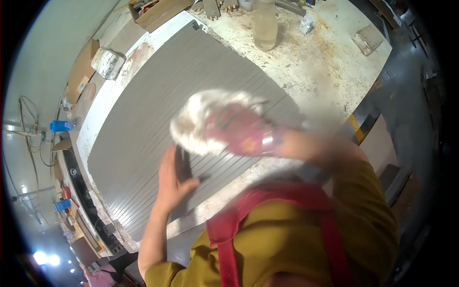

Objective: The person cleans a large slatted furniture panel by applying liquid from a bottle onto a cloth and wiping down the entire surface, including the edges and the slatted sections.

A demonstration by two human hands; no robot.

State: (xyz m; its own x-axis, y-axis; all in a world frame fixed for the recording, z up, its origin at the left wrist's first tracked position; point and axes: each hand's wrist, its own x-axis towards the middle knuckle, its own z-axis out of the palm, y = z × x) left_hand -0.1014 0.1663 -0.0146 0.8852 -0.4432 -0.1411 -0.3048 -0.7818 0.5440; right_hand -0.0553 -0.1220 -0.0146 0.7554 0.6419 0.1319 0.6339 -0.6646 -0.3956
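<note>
On grey panel (143, 124), flat open left hand (173, 179)

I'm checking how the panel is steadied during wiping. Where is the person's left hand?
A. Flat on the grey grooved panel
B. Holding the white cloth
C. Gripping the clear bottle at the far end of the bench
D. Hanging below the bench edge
A: the left hand lies open with its palm on the grey grooved panel, while the right hand carries the white cloth, blurred in the picture.
</note>
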